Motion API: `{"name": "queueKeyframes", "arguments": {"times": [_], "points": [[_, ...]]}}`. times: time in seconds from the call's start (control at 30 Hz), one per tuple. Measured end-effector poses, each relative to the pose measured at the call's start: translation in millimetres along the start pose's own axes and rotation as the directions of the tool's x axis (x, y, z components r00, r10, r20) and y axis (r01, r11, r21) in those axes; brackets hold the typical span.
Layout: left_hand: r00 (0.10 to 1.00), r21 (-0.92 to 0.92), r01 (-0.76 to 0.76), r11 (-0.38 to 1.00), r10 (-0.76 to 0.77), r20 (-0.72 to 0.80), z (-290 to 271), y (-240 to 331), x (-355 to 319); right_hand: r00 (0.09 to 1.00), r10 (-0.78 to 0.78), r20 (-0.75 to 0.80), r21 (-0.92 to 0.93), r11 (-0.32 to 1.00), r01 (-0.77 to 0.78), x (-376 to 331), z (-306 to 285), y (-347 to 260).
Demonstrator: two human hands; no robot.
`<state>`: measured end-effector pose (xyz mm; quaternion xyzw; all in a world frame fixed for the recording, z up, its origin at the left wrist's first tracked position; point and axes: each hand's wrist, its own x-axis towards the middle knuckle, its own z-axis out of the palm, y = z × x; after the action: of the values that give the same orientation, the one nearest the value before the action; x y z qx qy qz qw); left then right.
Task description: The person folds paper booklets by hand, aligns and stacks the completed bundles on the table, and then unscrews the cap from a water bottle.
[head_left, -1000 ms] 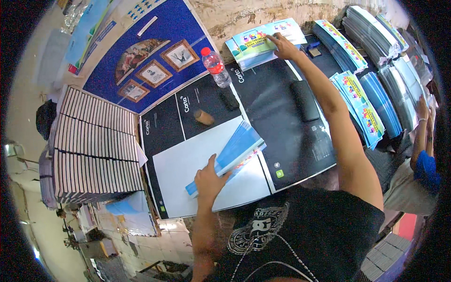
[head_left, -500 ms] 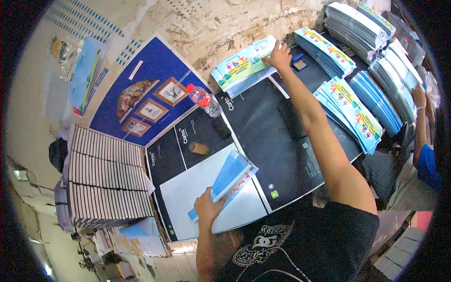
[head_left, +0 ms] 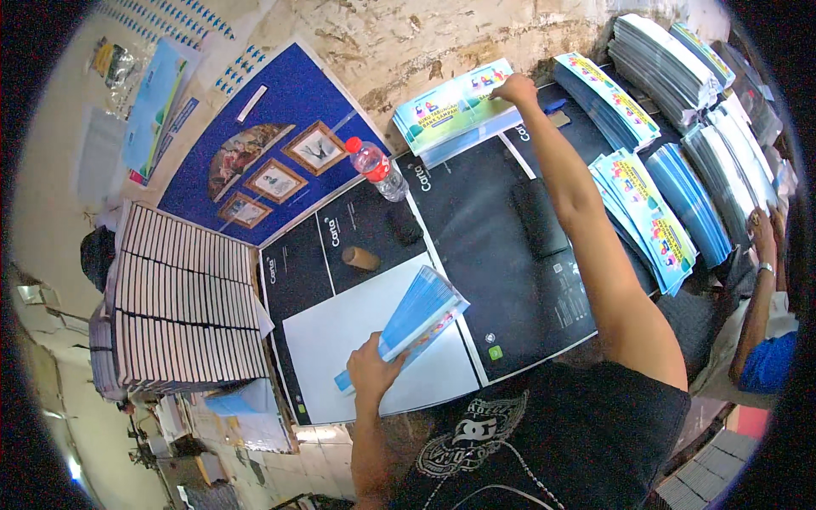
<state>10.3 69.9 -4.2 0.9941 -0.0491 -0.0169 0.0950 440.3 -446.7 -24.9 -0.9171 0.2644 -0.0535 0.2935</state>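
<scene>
My left hand (head_left: 372, 371) grips a thick sheaf of blue-edged printed sheets (head_left: 411, 321), holding it slanted over a white sheet (head_left: 357, 327) on the black tabletop (head_left: 476, 246). My right arm stretches far across the table, and my right hand (head_left: 515, 87) presses on the top sheet of a stack of colourful leaflets (head_left: 455, 112) at the far edge by the wall. Whether the fingers pinch a sheet cannot be made out.
A plastic water bottle with a red cap (head_left: 378, 168) and a small brown cylinder (head_left: 360, 258) stand on the table. Stacks of leaflets (head_left: 646, 217) fan out at the right. Tall piles of bound booklets (head_left: 183, 302) sit left. Another person's arm (head_left: 759, 280) reaches in at right.
My right hand has stayed on the far leaflet stack while the view shifted. My left hand keeps holding the sheaf, which has tilted slightly more upright.
</scene>
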Motion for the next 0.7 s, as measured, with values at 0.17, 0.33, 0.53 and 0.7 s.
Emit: {"name": "queueKeyframes", "arguments": {"times": [0.17, 0.33, 0.53, 0.7], "points": [[0.998, -0.02, -0.062, 0.998, 0.061, -0.028, 5, -2, 6, 0.962, 0.225, -0.152, 0.22, 0.957, -0.189, -11, -8, 11], [1.0, 0.01, -0.011, 1.0, 0.011, 0.028, 6, -6, 2, 0.904, 0.363, -0.227, 0.181, 0.927, -0.327, -62, -4, -2], [0.999, -0.041, 0.026, 0.999, -0.025, 0.036, 10, -10, -7, 0.849, 0.526, 0.057, 0.422, 0.758, -0.498, -18, 70, -7], [1.0, -0.001, 0.004, 1.0, -0.004, 0.027, 9, -11, 0, 0.79, 0.481, 0.38, 0.074, 0.836, -0.544, 52, 66, -4]]}}
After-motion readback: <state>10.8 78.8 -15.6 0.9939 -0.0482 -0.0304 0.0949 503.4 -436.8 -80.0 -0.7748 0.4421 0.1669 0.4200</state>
